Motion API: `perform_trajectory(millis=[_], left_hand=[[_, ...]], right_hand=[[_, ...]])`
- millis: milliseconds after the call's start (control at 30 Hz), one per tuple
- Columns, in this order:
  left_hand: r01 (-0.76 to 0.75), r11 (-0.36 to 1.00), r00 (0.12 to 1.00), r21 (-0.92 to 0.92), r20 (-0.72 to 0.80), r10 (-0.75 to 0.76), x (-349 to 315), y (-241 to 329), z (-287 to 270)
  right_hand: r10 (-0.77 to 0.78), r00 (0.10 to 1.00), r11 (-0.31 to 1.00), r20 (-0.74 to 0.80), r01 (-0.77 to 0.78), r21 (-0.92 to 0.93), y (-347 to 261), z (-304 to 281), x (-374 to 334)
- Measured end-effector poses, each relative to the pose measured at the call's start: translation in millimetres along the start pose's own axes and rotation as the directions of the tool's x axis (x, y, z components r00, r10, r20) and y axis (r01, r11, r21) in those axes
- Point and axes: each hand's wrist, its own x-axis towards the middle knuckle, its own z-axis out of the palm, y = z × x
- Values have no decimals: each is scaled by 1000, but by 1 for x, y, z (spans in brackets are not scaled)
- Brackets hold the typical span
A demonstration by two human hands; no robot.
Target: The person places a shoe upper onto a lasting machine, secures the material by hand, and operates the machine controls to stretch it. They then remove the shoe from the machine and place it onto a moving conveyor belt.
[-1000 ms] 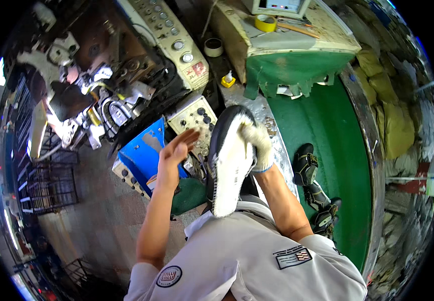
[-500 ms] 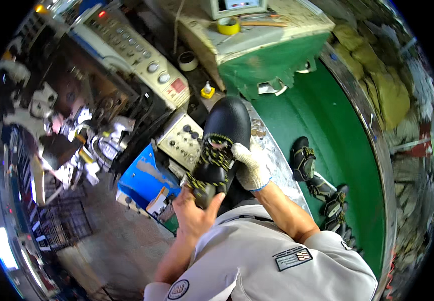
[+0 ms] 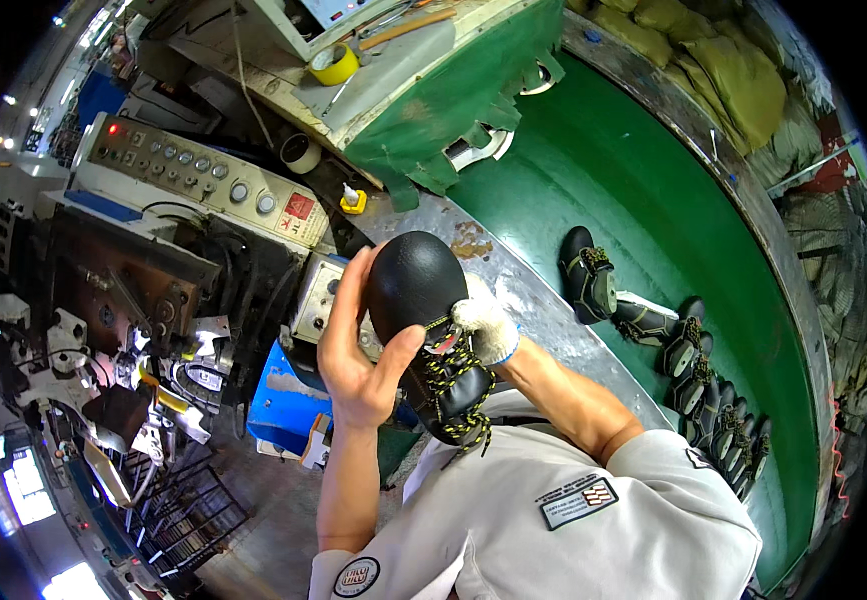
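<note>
A black leather shoe [image 3: 417, 281] with a rounded toe is held up in front of my body, toe pointing away from me. Black-and-yellow laces [image 3: 450, 372] run down its front and hang loose near my shirt. My bare left hand [image 3: 358, 350] wraps the shoe's left side, fingers along the toe and thumb across the upper. My right hand [image 3: 486, 322], in a white knitted glove, grips the right side by the laces; part of its fingers is hidden behind the shoe.
On the right, a green trough [image 3: 653, 215] holds a row of similar shoes [image 3: 587, 275]. A machine control panel [image 3: 198, 180] with gauges stands at the left, with a blue box [image 3: 288, 400] below it. Yellow tape [image 3: 334, 64] lies on the bench.
My left hand has moved from the shoe's heel end up to its toe. The shoe has turned a little, and the view has swung right.
</note>
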Motion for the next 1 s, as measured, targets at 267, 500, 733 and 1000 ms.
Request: perform_trajectory(millis=[267,500,733,1000], left_hand=[[194,974,968,-116,187,-170,41,-12,44],[159,987,960,27,227,-161,57,-18,74],[65,997,964,50,254,-76,62,-29,91],[185,983,974,4,129,-184,68,-39,104]], right_hand=[[-79,996,992,39,83,-95,-28,-48,6],[-195,978,916,69,206,-344,-52,-71,5],[-270,963,823,0,231,-519,-68,-82,1],[-348,933,673,-95,178,-718,-73,-74,-10]])
